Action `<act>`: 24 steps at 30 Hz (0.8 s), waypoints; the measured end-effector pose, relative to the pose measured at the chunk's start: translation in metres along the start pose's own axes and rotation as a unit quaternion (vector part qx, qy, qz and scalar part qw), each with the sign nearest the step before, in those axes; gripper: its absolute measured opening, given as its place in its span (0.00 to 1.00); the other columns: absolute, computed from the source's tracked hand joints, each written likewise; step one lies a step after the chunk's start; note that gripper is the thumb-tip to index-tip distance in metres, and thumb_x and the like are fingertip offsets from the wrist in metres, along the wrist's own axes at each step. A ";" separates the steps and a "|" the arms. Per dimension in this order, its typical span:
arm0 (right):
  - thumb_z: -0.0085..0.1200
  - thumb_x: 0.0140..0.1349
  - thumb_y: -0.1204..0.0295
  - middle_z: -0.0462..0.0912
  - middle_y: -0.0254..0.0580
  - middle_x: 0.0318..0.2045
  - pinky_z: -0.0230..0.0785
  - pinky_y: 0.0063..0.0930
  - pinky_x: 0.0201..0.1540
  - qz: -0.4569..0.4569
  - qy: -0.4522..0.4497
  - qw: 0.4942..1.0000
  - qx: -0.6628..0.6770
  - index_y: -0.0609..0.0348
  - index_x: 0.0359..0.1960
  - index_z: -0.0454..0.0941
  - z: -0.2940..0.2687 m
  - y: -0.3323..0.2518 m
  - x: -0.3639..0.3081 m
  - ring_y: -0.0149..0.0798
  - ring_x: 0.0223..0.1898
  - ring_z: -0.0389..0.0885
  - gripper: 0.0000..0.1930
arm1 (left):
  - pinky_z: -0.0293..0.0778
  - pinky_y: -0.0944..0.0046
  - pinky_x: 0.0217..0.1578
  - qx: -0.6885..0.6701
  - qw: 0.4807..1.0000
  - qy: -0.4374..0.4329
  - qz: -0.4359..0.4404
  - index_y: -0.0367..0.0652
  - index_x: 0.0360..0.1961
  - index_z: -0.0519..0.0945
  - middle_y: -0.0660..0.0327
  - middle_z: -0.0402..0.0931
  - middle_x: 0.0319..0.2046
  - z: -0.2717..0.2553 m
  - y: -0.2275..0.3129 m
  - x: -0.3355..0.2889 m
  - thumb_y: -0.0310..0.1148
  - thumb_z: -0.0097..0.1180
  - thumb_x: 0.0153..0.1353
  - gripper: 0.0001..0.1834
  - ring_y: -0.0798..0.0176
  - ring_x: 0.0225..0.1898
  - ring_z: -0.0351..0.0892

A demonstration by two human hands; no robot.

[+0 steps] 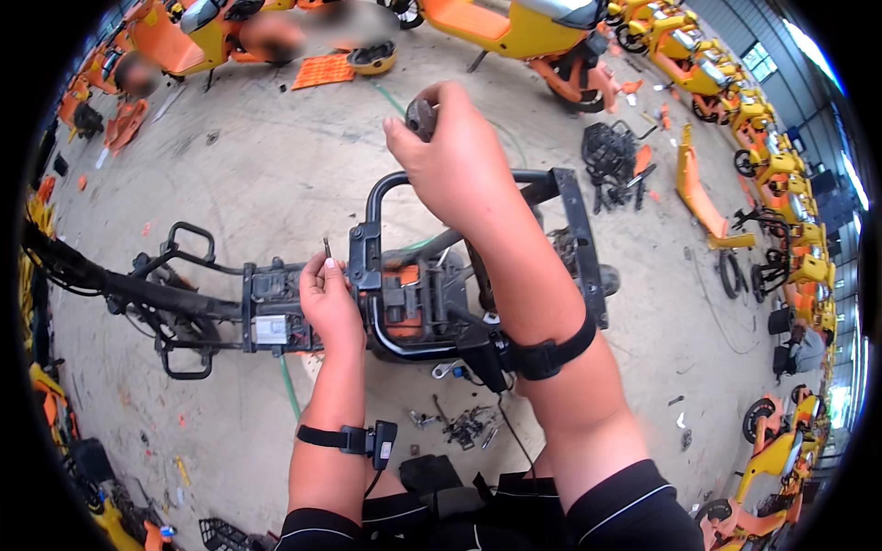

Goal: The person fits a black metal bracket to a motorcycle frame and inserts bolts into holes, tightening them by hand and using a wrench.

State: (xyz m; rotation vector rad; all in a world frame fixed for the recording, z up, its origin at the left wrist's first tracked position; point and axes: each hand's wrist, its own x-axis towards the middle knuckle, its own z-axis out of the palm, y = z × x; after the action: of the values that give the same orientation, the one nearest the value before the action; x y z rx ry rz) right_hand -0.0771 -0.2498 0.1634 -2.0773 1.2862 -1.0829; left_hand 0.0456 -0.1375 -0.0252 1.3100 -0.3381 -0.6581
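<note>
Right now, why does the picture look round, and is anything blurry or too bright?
Head view: fisheye curves the yellow scooters along a round black rim; smudgy patches sit above the yellow helmet; a wall opening glares white, upper right; the right hand looks clear.

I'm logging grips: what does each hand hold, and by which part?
Left hand: thin dark piece, by lower end. Right hand: dark rounded object; held part unclear.
</note>
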 end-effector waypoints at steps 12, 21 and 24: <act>0.71 0.55 0.62 0.84 0.51 0.41 0.75 0.42 0.48 -0.130 -0.107 0.947 -0.275 0.56 0.52 0.81 -0.109 0.015 0.000 0.53 0.43 0.83 0.24 | 0.71 0.74 0.23 -0.051 0.996 -0.068 -0.002 0.34 0.54 0.74 0.64 0.75 0.34 0.004 -0.009 0.005 0.31 0.52 0.74 0.14 0.77 0.27 0.72; 0.71 0.53 0.68 0.81 0.41 0.50 0.69 0.40 0.59 -0.140 -0.172 0.935 -0.276 0.50 0.58 0.79 -0.104 0.079 -0.028 0.51 0.54 0.74 0.28 | 0.73 0.72 0.34 -0.010 0.996 -0.080 -0.027 0.32 0.55 0.75 0.61 0.80 0.39 0.001 0.006 -0.008 0.29 0.52 0.74 0.14 0.75 0.33 0.75; 0.70 0.53 0.69 0.81 0.43 0.47 0.69 0.41 0.57 -0.126 -0.162 0.937 -0.283 0.50 0.59 0.78 -0.088 0.084 -0.025 0.52 0.53 0.75 0.28 | 0.74 0.74 0.30 -0.016 0.996 -0.088 -0.009 0.34 0.54 0.74 0.65 0.76 0.35 -0.005 0.002 -0.008 0.30 0.52 0.73 0.13 0.77 0.30 0.73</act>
State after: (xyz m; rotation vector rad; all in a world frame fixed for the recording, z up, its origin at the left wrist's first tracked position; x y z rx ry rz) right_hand -0.1993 -0.2639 0.1450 -2.7657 1.2857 -0.4429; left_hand 0.0427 -0.1285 -0.0230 1.2288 -0.4579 -0.7934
